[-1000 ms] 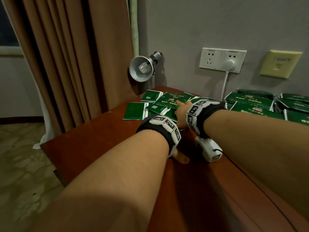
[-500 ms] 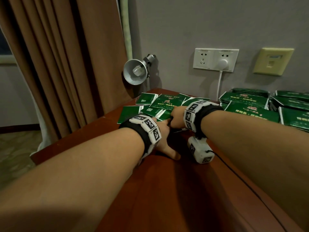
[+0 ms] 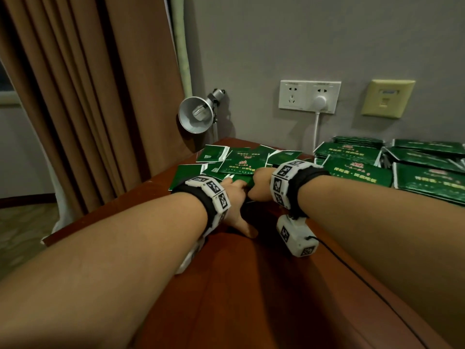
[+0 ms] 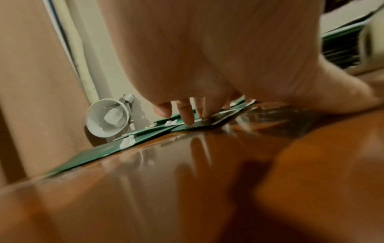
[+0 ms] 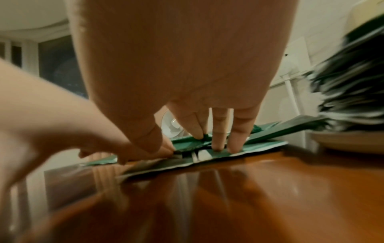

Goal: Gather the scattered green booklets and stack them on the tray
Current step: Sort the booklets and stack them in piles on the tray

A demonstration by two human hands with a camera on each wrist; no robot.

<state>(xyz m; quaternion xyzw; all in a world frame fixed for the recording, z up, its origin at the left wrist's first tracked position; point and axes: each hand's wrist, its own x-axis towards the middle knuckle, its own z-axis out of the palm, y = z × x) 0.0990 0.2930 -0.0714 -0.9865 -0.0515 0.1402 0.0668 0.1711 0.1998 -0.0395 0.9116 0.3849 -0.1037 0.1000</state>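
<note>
Several green booklets lie scattered and overlapping at the far left corner of the brown table. My left hand lies at their near edge, straight fingertips pressing on the booklets and thumb spread on the wood. Close beside it, my right hand points its fingers down onto the pile, while thumb and forefinger pinch a raised green booklet. More booklets are stacked to the right, on a pale tray.
A silver clamp lamp stands just behind the scattered pile. A white cable drops from the wall outlet behind the stacks. Brown curtains hang left of the table's left edge.
My left hand has slid forward onto the near edge of the booklets and now meets the right hand. The right hand has drawn back slightly toward me.
</note>
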